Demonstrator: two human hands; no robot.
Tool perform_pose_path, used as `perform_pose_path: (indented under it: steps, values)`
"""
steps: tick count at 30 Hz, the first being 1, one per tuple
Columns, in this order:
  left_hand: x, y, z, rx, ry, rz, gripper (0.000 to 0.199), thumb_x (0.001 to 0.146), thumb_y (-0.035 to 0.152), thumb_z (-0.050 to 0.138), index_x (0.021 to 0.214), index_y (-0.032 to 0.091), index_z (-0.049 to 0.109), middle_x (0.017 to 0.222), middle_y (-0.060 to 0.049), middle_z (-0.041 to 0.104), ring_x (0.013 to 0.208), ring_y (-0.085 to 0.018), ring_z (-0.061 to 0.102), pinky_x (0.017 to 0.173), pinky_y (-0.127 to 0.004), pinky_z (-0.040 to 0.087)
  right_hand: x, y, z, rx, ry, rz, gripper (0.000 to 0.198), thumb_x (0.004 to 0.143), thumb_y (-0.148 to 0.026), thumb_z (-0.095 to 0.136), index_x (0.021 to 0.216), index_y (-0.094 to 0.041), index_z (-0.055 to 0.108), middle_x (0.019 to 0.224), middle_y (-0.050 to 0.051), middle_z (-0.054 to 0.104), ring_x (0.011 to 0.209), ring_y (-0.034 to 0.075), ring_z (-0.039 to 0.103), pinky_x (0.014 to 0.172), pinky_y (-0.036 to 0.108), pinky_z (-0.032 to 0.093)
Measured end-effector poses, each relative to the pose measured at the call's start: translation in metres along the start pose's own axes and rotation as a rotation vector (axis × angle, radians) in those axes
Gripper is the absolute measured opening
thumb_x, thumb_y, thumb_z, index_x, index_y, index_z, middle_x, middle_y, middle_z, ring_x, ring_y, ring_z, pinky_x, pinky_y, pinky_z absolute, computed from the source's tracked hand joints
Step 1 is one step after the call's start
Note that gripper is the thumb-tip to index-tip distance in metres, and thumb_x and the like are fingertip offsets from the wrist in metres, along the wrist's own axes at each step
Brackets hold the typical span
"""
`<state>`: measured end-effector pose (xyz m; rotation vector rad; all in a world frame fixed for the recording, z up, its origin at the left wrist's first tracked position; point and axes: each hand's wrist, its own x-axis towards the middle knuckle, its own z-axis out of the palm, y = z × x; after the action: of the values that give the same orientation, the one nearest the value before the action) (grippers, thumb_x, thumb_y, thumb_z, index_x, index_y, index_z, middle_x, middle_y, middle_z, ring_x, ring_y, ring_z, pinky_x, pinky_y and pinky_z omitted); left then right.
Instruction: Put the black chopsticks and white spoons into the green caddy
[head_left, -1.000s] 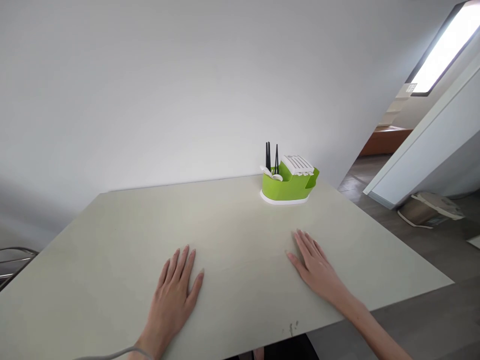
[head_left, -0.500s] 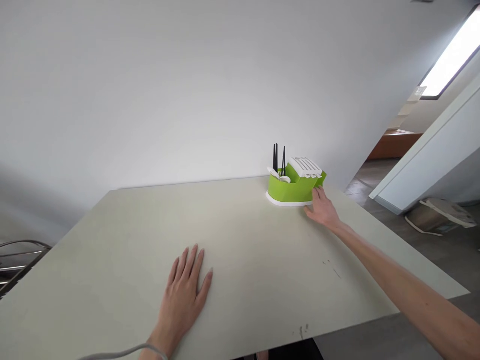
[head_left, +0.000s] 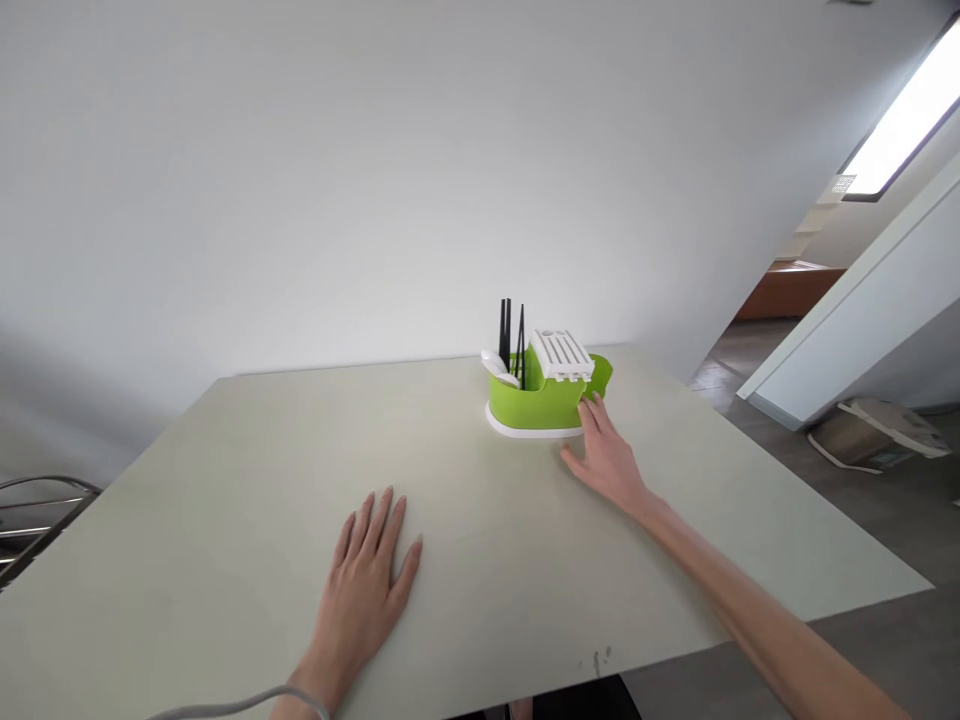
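A green utensil holder [head_left: 536, 408] with a white base stands upright on the table, toward the wall. Black chopsticks [head_left: 505, 335] and white spoons [head_left: 499, 366] stick up from its left part. A slotted white top [head_left: 561, 354] covers the right part. My right hand [head_left: 606, 455] is at the holder's right front side, its fingers on the green wall and its thumb low by the base; the fingertips are partly hidden. My left hand [head_left: 364, 580] lies flat on the table, fingers spread, apart from the holder.
The pale table [head_left: 247, 480] meets a white wall [head_left: 337, 180] at the back. A grey cable [head_left: 240, 703] crosses my left wrist. A metal rack [head_left: 45, 515] stands at the left, and a bin-like object [head_left: 870, 435] is on the floor at the right.
The utensil holder has slid left and somewhat nearer to me, turning slightly, with my right hand moving along with it. My left hand has stayed nearly still.
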<state>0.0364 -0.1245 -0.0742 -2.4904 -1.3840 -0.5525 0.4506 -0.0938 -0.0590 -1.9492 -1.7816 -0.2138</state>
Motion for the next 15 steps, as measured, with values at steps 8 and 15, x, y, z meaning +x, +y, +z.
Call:
perform_pose_path:
  steps: [8,15]
  values:
    - [0.004,-0.002,-0.005,-0.072,-0.035,-0.043,0.062,0.105,0.053,0.046,0.161,0.025,0.046,0.165,-0.009,0.047,0.155,-0.032,0.038,0.126,-0.055,0.035,-0.041,-0.065,-0.005,0.132,0.047,-0.04,0.084,0.099,-0.027,0.043,0.171,-0.018,0.002,0.169,0.018,0.035,0.161,0.037,0.022,0.085,0.047,0.066]
    - [0.072,-0.001,-0.056,-0.729,0.057,-0.546,0.051,0.099,0.063,0.05,0.122,0.021,0.069,0.13,-0.012,0.074,0.121,-0.029,0.069,0.1,-0.042,0.056,-0.06,-0.086,-0.013,0.209,0.013,-0.083,0.085,0.101,-0.024,0.042,0.172,-0.021,-0.006,0.172,0.014,0.031,0.162,0.033,0.021,0.092,0.045,0.065]
